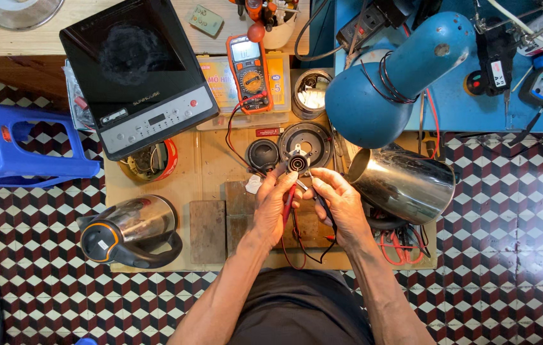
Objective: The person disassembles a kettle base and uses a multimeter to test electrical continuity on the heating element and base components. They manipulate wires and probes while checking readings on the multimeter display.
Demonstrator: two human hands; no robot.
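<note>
My left hand holds a small black round connector part up over the wooden board and also pinches a red test probe against it. In my right hand is a black test probe, with its tip at the same part. Red and black leads run from the probes back to an orange multimeter lying at the far side of the board. A black round cap and a dark ring-shaped base lie just behind the held part.
A steel kettle body lies on its side at the right, and another kettle at the left. A black induction cooker stands at the back left, a blue desk lamp at the back right, a blue plastic stool at the far left.
</note>
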